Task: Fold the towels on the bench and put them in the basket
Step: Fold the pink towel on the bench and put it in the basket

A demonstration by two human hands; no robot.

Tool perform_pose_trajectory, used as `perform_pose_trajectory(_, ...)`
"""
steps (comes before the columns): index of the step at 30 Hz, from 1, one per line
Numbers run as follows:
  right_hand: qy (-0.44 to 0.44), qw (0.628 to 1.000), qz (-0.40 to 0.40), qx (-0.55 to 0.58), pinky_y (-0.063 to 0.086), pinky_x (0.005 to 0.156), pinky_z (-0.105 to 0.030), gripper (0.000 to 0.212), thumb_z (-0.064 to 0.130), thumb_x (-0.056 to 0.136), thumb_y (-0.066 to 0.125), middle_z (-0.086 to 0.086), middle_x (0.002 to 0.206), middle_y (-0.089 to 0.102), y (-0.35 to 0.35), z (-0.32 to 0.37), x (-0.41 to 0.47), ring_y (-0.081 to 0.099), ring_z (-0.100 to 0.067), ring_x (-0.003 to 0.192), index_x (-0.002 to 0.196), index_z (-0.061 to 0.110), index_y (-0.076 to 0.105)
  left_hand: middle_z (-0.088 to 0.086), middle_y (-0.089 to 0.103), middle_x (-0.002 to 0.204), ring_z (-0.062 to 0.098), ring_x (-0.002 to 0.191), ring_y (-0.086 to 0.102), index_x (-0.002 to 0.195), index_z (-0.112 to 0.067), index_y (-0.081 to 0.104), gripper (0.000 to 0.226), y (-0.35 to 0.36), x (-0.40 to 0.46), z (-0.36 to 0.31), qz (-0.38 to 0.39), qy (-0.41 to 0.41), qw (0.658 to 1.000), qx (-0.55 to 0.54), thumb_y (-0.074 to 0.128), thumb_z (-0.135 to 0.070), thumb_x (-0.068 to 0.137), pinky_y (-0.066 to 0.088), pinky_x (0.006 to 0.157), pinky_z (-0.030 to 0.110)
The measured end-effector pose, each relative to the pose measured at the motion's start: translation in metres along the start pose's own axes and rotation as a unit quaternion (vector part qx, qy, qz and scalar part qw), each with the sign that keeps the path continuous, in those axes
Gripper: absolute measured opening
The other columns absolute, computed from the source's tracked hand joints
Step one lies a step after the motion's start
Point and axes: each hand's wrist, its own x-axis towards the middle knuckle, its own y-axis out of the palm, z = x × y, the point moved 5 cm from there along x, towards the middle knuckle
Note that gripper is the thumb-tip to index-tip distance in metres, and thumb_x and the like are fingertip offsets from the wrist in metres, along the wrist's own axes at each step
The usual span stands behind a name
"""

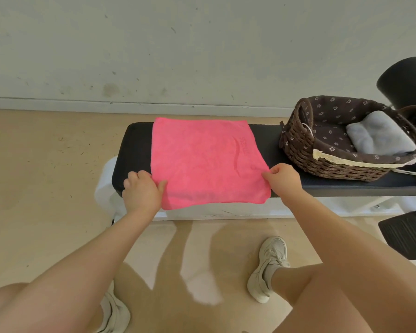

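Observation:
A pink towel (pixel 202 159) lies spread flat across the black bench (pixel 135 155), its near edge hanging over the bench's front. My left hand (pixel 142 191) pinches the towel's near left edge. At the near right edge, my right hand (pixel 285 180) pinches the cloth between thumb and fingers. On the right part of the bench stands a brown woven basket (pixel 300 150) with a dark flowered lining. A folded grey towel (pixel 380 134) lies inside it.
A phone (pixel 411 169) lies on the bench just under the basket's near right side. Black chair parts (pixel 406 82) stand at the far right, another black seat (pixel 408 234) lower right. My feet in white shoes (pixel 269 267) stand on the beige floor before the bench.

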Motion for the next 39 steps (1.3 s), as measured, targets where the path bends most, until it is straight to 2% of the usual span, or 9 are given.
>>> perform_pose_trajectory(4,0.017,0.999,0.029,-0.034,0.041,0.070,-0.033,0.026,0.012,0.089,0.053,-0.007,0.078,0.054,0.003,-0.003,0.005,0.052,-0.027,0.081,0.065,0.015,0.045,0.021,0.048,0.114,0.040,0.103,0.050,0.107,0.004,0.053,0.050,0.008,-0.001,0.010,0.042,-0.036,0.998,-0.013,0.048,-0.044,0.091,0.044,0.084,0.045)
perform_pose_trajectory(8,0.046,0.998,0.032,-0.025,0.045,0.075,-0.037,0.016,0.006,0.093,0.042,-0.012,0.092,0.054,0.003,-0.007,0.009,0.050,-0.029,0.085,0.087,0.010,0.056,0.010,0.046,0.066,0.026,0.063,0.044,0.064,-0.003,0.046,0.045,0.019,-0.012,0.014,0.112,-0.084,0.980,-0.140,0.043,-0.034,0.096,0.039,0.069,0.037)
perform_pose_trajectory(12,0.051,0.998,0.031,0.000,0.047,0.071,-0.038,0.018,0.008,0.094,0.039,-0.013,0.085,0.047,0.005,-0.017,0.006,0.045,-0.028,0.079,0.079,0.010,0.050,0.012,0.049,0.130,0.029,0.120,0.046,0.129,-0.004,0.045,0.044,0.046,-0.026,0.020,0.215,-0.206,0.886,-0.357,0.043,-0.035,0.097,0.037,0.096,0.038)
perform_pose_trajectory(15,0.038,0.995,0.034,0.080,0.042,0.068,-0.036,0.014,0.013,0.090,0.054,-0.010,0.078,0.046,0.004,-0.023,0.001,0.044,-0.025,0.077,0.077,0.012,0.047,0.006,0.039,0.145,0.024,0.133,0.035,0.140,-0.009,0.035,0.052,0.059,-0.025,0.018,0.243,-0.208,0.843,-0.432,0.048,-0.032,0.095,0.031,0.105,0.037)
perform_pose_trajectory(18,0.047,0.991,0.065,0.108,0.049,0.080,-0.043,0.018,0.006,0.079,0.070,-0.009,0.088,0.055,-0.001,-0.027,-0.004,0.053,-0.027,0.084,0.075,0.012,0.053,0.005,0.040,0.145,0.024,0.135,0.033,0.138,-0.007,0.036,0.051,0.066,-0.027,0.014,0.248,-0.200,0.828,-0.461,0.051,-0.027,0.094,0.026,0.108,0.035)
perform_pose_trajectory(25,0.163,0.982,0.062,0.078,0.041,0.054,-0.030,0.030,0.012,0.082,0.066,-0.013,0.064,0.055,0.004,-0.053,-0.009,0.054,-0.023,0.059,0.058,0.005,0.051,0.008,0.058,0.121,0.017,0.090,0.058,0.121,-0.014,0.049,0.028,0.057,-0.034,0.006,0.244,-0.189,0.762,-0.569,0.053,-0.014,0.092,0.048,0.085,0.035)
perform_pose_trajectory(29,0.185,0.960,0.053,0.204,0.037,0.066,-0.030,0.019,0.024,0.085,0.062,-0.013,0.102,0.056,0.020,-0.050,-0.021,0.057,-0.026,0.085,0.087,0.006,0.057,0.008,0.057,0.123,0.016,0.089,0.059,0.128,-0.008,0.045,0.040,0.050,-0.036,0.016,0.271,-0.178,0.759,-0.565,0.056,-0.017,0.090,0.050,0.071,0.031)
perform_pose_trajectory(32,0.196,0.937,0.078,0.279,0.039,0.084,-0.036,0.051,0.024,0.084,0.066,-0.010,0.124,0.056,0.031,-0.047,-0.030,0.056,-0.030,0.108,0.125,-0.001,0.048,0.006,0.061,0.115,0.017,0.092,0.060,0.128,-0.007,0.046,0.042,0.047,-0.039,0.019,0.291,-0.174,0.752,-0.565,0.058,-0.018,0.089,0.049,0.080,0.032)
perform_pose_trajectory(39,0.122,0.944,0.092,0.294,0.053,0.047,-0.027,0.015,0.006,0.093,0.053,-0.013,0.087,0.051,0.017,-0.034,-0.042,0.049,-0.017,0.056,0.100,0.007,0.040,0.008,0.060,0.097,0.016,0.079,0.058,0.097,-0.005,0.055,0.008,0.031,-0.043,0.020,0.245,-0.145,0.795,-0.535,0.057,-0.005,0.089,0.056,0.052,0.017)
